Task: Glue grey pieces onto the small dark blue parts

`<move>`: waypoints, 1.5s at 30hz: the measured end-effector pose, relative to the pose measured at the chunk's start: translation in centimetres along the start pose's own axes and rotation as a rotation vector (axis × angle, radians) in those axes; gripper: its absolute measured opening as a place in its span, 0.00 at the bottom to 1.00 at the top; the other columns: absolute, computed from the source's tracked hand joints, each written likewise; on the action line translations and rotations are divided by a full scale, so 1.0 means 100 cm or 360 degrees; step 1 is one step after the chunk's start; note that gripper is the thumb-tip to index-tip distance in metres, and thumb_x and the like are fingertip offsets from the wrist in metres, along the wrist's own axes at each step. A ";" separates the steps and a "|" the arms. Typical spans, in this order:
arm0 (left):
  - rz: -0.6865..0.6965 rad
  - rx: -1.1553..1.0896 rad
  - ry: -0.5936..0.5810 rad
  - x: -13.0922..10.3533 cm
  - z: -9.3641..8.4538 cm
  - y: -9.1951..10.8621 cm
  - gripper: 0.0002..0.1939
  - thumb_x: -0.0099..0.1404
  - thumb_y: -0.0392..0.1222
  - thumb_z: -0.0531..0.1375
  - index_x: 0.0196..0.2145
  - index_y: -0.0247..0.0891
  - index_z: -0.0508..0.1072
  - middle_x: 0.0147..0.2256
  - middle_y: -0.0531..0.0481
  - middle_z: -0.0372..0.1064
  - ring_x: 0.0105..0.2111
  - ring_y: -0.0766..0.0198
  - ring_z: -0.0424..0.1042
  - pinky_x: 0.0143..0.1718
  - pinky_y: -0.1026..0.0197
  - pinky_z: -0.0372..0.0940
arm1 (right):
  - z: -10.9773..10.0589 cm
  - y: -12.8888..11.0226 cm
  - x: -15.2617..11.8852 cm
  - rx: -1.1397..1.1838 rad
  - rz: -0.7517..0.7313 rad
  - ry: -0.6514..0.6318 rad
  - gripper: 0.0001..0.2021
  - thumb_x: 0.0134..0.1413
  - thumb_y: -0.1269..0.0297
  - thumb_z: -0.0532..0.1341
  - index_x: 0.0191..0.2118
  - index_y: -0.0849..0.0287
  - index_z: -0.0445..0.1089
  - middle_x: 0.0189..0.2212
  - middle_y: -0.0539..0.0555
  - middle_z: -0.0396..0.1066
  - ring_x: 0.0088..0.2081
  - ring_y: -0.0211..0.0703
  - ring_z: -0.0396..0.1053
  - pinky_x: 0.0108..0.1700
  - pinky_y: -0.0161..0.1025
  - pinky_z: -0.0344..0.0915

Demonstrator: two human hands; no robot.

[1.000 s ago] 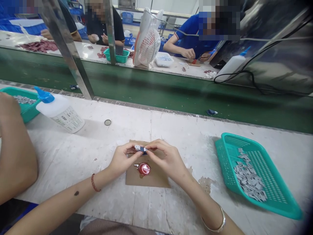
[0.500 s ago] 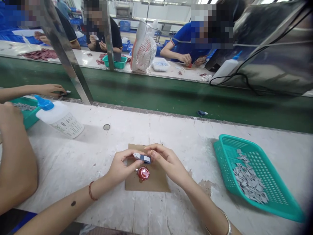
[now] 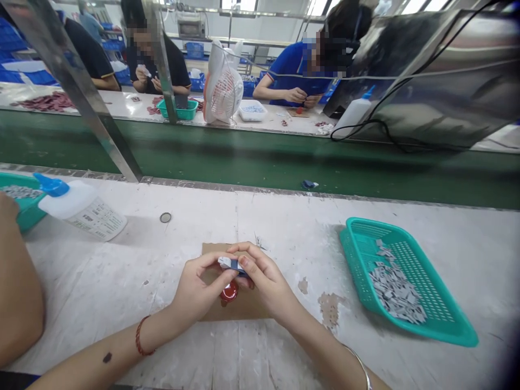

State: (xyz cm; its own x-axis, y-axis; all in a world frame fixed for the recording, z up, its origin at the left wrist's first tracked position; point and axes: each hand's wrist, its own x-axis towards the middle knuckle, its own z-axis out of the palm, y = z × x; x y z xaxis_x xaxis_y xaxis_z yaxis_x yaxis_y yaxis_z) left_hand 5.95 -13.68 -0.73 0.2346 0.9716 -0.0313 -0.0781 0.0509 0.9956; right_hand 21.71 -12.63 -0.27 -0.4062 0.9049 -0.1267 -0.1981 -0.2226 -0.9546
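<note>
Worktop [image 3: 211,352]: pale and worn; it carries all items listed below. Work over its near middle section, between the two forearms.

Green basket [image 3: 430,287]: at the right of the worktop, well apart from the hands, containing a heap of grey pieces [image 3: 396,292]. Leave clearance between the basket and the right forearm.

Cardboard sheet [image 3: 252,309]: flat on the worktop, beneath the hands. The handling is best done directly above it, so that it takes any drips.

Left hand [image 3: 195,287]: narrow, thumb and fingers pinching the left end of the work. It should serve as the steady support. Right hand [image 3: 268,281]: also narrow, thumb and fingers closed over the right end. Light, even pressure from this side should suffice; excess force could skew the layers.

Red round item [image 3: 229,291]: glossy, on the cardboard sheet, below and just on the near side of the held work, partly hidden by the left thumb. Hold the fingertips clear of it.

Blue-and-white piece [image 3: 234,264]: raised above the cardboard sheet, between both hands and touching each; pale left end exposed, right end covered by the right thumb. Its edges should be aligned before pressing.
</note>
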 end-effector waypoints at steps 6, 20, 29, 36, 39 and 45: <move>-0.0257 -0.0193 -0.0181 0.010 0.011 0.000 0.15 0.61 0.50 0.64 0.40 0.40 0.69 0.21 0.55 0.68 0.17 0.68 0.65 0.17 0.66 0.62 | -0.003 0.001 -0.003 -0.0060 -0.0119 0.0070 0.14 0.64 0.52 0.56 0.49 0.53 0.63 0.34 0.50 0.70 0.30 0.38 0.69 0.33 0.36 0.66; 0.0034 0.0125 0.0484 0.115 -0.039 -0.009 0.13 0.50 0.44 0.69 0.30 0.35 0.72 0.37 0.44 0.77 0.24 0.68 0.69 0.28 0.64 0.68 | -0.174 -0.082 -0.071 -0.2051 0.0671 0.1499 0.13 0.61 0.66 0.53 0.45 0.61 0.73 0.40 0.59 0.75 0.40 0.48 0.72 0.36 0.37 0.61; 0.0108 0.0740 0.0808 0.228 -0.078 -0.014 0.13 0.51 0.39 0.64 0.31 0.39 0.64 0.27 0.52 0.72 0.21 0.67 0.69 0.26 0.63 0.68 | -0.208 -0.064 -0.067 -0.2058 0.0952 0.1215 0.12 0.51 0.76 0.58 0.37 0.62 0.78 0.33 0.58 0.77 0.35 0.44 0.73 0.32 0.33 0.61; 0.0150 0.1131 0.0628 0.255 -0.093 -0.027 0.09 0.51 0.37 0.61 0.32 0.38 0.67 0.33 0.48 0.75 0.30 0.61 0.73 0.37 0.60 0.69 | -0.215 -0.063 -0.068 -0.2051 0.0951 0.1263 0.12 0.53 0.73 0.59 0.41 0.62 0.77 0.36 0.58 0.77 0.35 0.45 0.73 0.32 0.33 0.62; 0.0176 0.1283 0.0516 0.260 -0.099 -0.025 0.09 0.52 0.36 0.59 0.35 0.37 0.70 0.38 0.46 0.76 0.36 0.59 0.74 0.44 0.58 0.67 | -0.215 -0.062 -0.066 -0.2062 0.0956 0.1311 0.12 0.52 0.73 0.60 0.43 0.64 0.76 0.39 0.60 0.76 0.37 0.46 0.74 0.33 0.34 0.62; 0.0178 0.1582 0.0523 0.266 -0.106 -0.014 0.27 0.55 0.40 0.60 0.53 0.34 0.65 0.46 0.37 0.71 0.47 0.44 0.70 0.51 0.45 0.63 | -0.215 -0.062 -0.066 -0.2075 0.0994 0.1383 0.11 0.53 0.74 0.57 0.40 0.64 0.76 0.35 0.62 0.77 0.38 0.49 0.74 0.32 0.35 0.60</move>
State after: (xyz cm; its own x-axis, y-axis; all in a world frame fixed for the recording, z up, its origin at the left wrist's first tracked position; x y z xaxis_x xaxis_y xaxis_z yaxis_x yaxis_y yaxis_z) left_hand 2.00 14.57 -3.89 -0.0108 0.9815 0.1911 0.7817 -0.1108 0.6137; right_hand 44.77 -9.41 0.69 0.5328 0.8170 -0.2207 0.7891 -0.5738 -0.2191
